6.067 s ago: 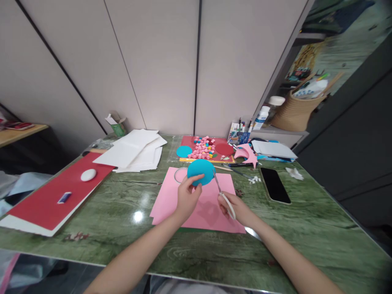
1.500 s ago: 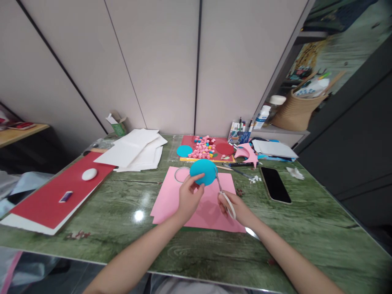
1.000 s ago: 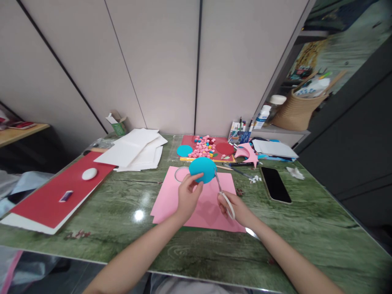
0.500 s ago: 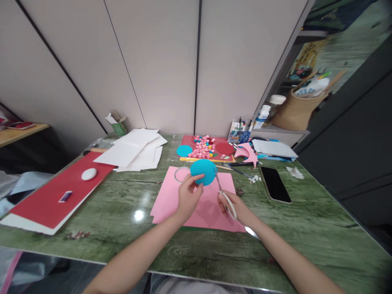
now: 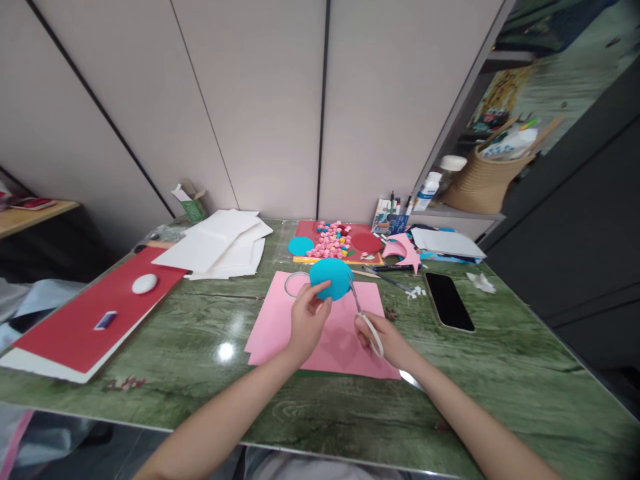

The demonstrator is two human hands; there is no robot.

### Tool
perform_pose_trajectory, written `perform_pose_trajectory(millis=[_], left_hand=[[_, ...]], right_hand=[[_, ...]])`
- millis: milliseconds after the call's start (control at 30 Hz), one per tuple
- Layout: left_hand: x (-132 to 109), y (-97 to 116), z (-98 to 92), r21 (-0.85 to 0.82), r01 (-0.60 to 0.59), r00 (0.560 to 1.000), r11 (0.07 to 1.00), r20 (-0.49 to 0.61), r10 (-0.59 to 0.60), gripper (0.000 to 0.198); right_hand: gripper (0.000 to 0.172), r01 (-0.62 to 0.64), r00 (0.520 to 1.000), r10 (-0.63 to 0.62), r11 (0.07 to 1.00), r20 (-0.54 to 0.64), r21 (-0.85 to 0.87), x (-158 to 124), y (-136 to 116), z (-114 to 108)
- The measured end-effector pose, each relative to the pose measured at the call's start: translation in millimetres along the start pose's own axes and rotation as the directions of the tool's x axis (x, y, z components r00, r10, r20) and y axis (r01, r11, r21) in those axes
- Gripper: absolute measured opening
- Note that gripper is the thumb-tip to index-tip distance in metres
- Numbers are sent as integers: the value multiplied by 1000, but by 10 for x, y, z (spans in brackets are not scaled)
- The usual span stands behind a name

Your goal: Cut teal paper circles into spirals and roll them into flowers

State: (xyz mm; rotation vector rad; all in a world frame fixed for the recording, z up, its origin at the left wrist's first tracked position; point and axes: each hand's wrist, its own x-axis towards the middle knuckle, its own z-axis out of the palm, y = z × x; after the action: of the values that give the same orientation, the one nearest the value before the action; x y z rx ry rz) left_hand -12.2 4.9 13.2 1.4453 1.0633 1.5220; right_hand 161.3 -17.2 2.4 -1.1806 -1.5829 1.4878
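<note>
My left hand (image 5: 309, 319) pinches a blue paper circle (image 5: 333, 275) by its lower left part, fingers in front and thumb near the bottom edge. In my right hand (image 5: 383, 333) is a pair of scissors (image 5: 373, 332) with white handles. Their blades point up and meet the circle's right edge. Both hands are over pink paper sheets (image 5: 280, 327) lying on the table. A thin ring (image 5: 286, 285) rests on the pink paper, left of the circle and partly hidden behind it.
Behind lie another blue circle (image 5: 301, 246), a red circle (image 5: 367, 242) and small pink paper pieces (image 5: 330, 241). A phone (image 5: 449, 301) and a pink offcut (image 5: 406, 251) are to the right. White sheets (image 5: 205, 243) and a red sheet (image 5: 70, 327) are at left.
The blue circle has shifted up very slightly in my left hand's hold. The scissors stay at its right edge, and both hands are nearly still.
</note>
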Motion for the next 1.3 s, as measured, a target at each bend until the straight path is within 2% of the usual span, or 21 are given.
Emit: perform_pose_trajectory(millis=[300, 633, 1300], left_hand=[[15, 4, 4, 65, -29, 999, 997, -32, 31, 28], [5, 43, -1, 92, -44, 999, 995, 12, 43, 26], [9, 31, -12, 58, -38, 999, 998, 4, 38, 30]], right_hand=[[35, 3, 1000, -3, 1000, -2, -11, 8, 28, -3], [36, -7, 1000, 8, 1000, -27, 14, 36, 62, 0], [36, -10, 1000, 10, 1000, -11, 5, -4, 6, 18]])
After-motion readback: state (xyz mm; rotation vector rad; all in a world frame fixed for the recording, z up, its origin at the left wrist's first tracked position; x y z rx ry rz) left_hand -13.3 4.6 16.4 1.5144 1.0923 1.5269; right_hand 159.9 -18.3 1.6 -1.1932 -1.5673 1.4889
